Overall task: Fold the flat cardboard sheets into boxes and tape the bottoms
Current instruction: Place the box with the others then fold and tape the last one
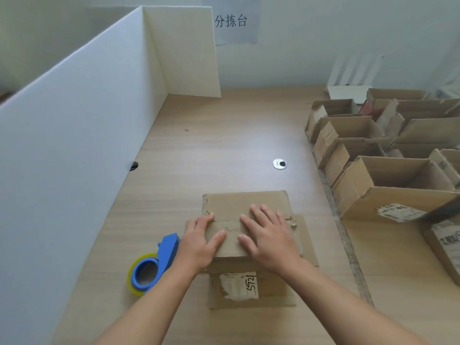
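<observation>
Head view: I see one box (246,202) low in the middle of the worktop (224,145), lying with its flaps folded shut and facing up. My left hand (199,241) lies on the left end of the near flap and my right hand (267,235) on the seam where the two flaps meet. All fingers (261,212) are straight and spread, pressing flat on the cardboard, gripping nothing. On the box's near side is one torn white label (240,285) with handwritten marks, roughly "572" plus a stroke I cannot make out; the small print above it is too fine to read.

Just beside the box on the left, against my left forearm, sits one blue dispenser (161,255) holding a single yellowish roll of tape (133,277).

Further up the worktop is one round metal grommet (279,164).

Along the right side stand the open boxes (393,183), packed close. I count at least seven, but they overlap and run off the edge, so I cannot give an exact number. Two of the nearest carry white labels (398,212) with writing too blurred to read.

Two white panels (74,133) meet in a corner and wall off the left side.

On the wall behind hangs one paper sign (230,21) reading "分拣台".
</observation>
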{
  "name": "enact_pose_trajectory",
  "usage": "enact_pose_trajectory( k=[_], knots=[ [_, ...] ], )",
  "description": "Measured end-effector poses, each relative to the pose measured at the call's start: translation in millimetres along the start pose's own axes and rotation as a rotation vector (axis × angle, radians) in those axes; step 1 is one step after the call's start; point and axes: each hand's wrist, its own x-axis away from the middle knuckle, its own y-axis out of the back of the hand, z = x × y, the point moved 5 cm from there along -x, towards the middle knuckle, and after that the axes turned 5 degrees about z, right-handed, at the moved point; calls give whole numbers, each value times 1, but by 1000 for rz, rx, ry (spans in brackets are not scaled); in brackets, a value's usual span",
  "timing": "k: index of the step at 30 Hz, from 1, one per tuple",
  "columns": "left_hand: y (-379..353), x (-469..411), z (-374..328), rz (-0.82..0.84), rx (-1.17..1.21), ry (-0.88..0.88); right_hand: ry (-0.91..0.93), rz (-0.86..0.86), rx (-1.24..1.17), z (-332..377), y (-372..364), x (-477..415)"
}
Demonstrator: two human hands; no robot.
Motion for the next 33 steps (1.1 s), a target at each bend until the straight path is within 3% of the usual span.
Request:
enact_pose_trajectory(
  k=[14, 18, 23, 28, 33],
  knots=[
    [14, 8, 30, -46, 268, 9, -69, -62, -77, -10, -1, -5],
    [43, 27, 77, -219, -62, 76, -66, -76, -80, -10, 0, -5],
    [36, 47, 126, 42, -528, 300, -71, -80, -90, -10, 1, -6],
    [24, 53, 134, -6, -554, 326, -72, -87, -87, -10, 2, -5],
    [15, 51, 141, 5, -532, 219, -68, -63, -42, -10, 2, -7]
  ],
)
